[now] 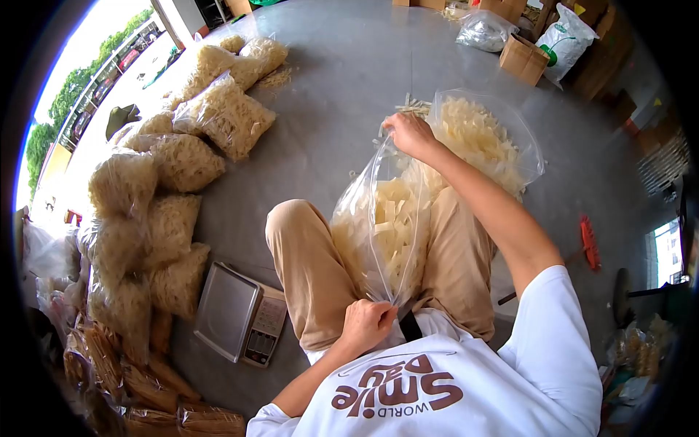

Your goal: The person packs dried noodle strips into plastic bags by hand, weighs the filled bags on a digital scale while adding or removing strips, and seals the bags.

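Between my knees stands a clear plastic bag [393, 218], part filled with flat, pale yellow dried strips. My left hand [368, 324] is closed on the edge of its mouth, close to my waist. With my right arm stretched forward, my right hand [410, 135] pinches the far edge of the same mouth. The opening is pulled long and narrow between the two hands. Just beyond, a larger clear bag [535, 156] lies on the floor with more pale strips [473, 131] in it. A few loose strips [415, 107] lie beside it.
A digital scale [240, 313] sits on the floor left of my knee. Filled clear bags [156, 218] are piled along the left, with brown bundles [145, 393] below. Far right are a cardboard box [523, 60] and a white sack [568, 44]; a red object [590, 242] lies nearer.
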